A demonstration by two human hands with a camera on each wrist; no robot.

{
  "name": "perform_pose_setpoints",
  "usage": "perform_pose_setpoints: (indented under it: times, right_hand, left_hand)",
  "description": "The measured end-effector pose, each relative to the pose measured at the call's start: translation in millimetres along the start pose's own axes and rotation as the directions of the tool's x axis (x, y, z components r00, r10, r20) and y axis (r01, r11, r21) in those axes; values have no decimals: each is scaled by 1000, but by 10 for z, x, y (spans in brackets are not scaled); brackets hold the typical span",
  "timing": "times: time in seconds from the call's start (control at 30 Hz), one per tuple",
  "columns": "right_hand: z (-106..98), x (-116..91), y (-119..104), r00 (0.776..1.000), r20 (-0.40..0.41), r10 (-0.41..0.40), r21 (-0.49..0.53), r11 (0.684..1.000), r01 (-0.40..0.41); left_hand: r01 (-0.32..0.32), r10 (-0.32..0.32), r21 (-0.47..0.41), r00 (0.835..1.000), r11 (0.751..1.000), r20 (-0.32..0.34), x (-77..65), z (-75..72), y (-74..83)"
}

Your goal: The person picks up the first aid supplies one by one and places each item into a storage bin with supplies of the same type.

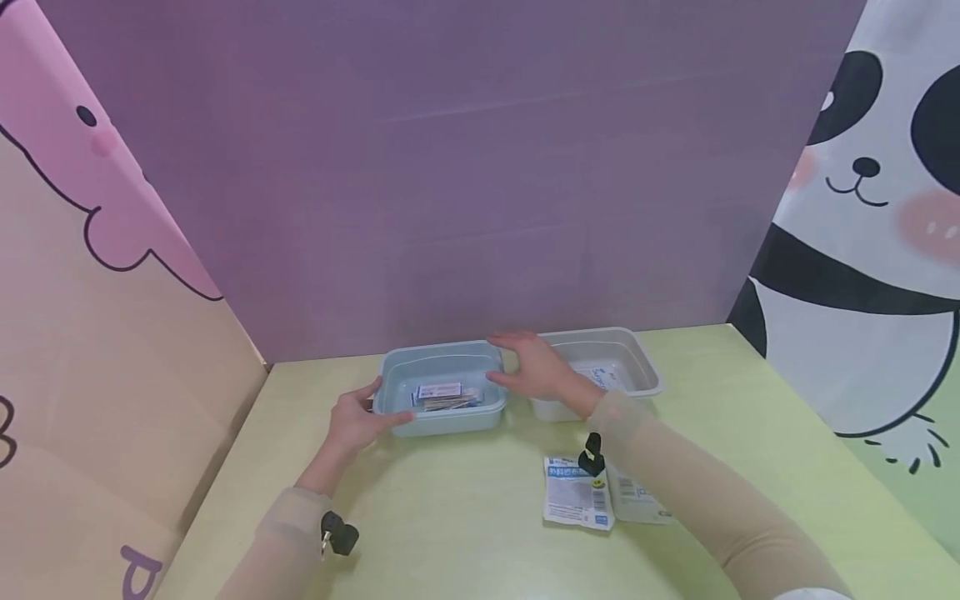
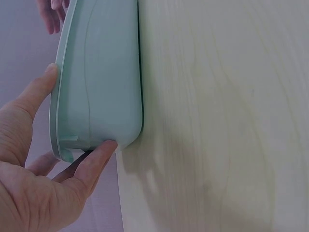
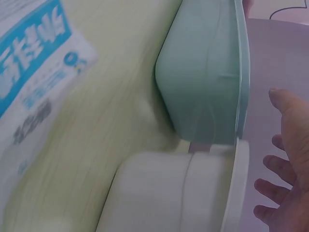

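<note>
A light blue-green plastic bin [image 1: 448, 426] stands at the back of the table, holding small packets [image 1: 440, 390] and a bundle of thin sticks [image 1: 450, 403]. My left hand [image 1: 352, 423] grips its left end; in the left wrist view the thumb lies on the rim and fingers touch the end wall. Over the bin's right end hovers my right hand [image 1: 534, 368], fingers spread, holding nothing. The right wrist view shows this hand [image 3: 287, 169] apart from both bins. A white bin [image 1: 651, 385] beside it contains a packet with blue print [image 1: 602, 378], partly hidden by my right arm.
Two printed packages lie on the table in front of the white bin: a blue-and-white packet [image 1: 576, 498] and a paler one [image 1: 637, 502] partly under my right forearm. A purple panel [image 1: 480, 183] rises behind the table, with printed panels at both sides.
</note>
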State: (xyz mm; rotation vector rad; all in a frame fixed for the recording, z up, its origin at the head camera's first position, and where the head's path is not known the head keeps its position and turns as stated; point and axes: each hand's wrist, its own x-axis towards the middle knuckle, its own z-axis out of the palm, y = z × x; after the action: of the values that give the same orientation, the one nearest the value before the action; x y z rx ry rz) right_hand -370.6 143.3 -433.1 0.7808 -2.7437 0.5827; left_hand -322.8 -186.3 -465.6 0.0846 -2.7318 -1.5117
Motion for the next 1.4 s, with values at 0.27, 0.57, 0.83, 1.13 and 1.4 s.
perform_pose_setpoints:
  times: [0.27, 0.57, 0.83, 1.13, 1.4]
  right_hand:
    - [-53, -83, 152, 999, -34, -4, -22, 1000, 3]
    - [-170, -194, 257, 997, -71, 11, -36, 999, -14]
    - [-226, -244, 374, 995, -104, 0, -37, 999, -4]
    - [-263, -328, 482, 996, -81, 47, -31, 998, -50]
    - [-315, -359, 565, 994, -91, 54, -34, 998, -57]
  left_hand:
    - [-10, 10, -6, 1000, 1000, 8, 3, 8, -5]
    - [-7, 7, -14, 1000, 1000, 13, 13, -24, -21]
    - [9, -9, -7, 1000, 1000, 8, 22, -39, -23]
    - [20, -20, -9, 1000, 1000, 9, 16, -47, -27]
    - [9, -9, -4, 1000, 1000, 16, 4, -54, 6]
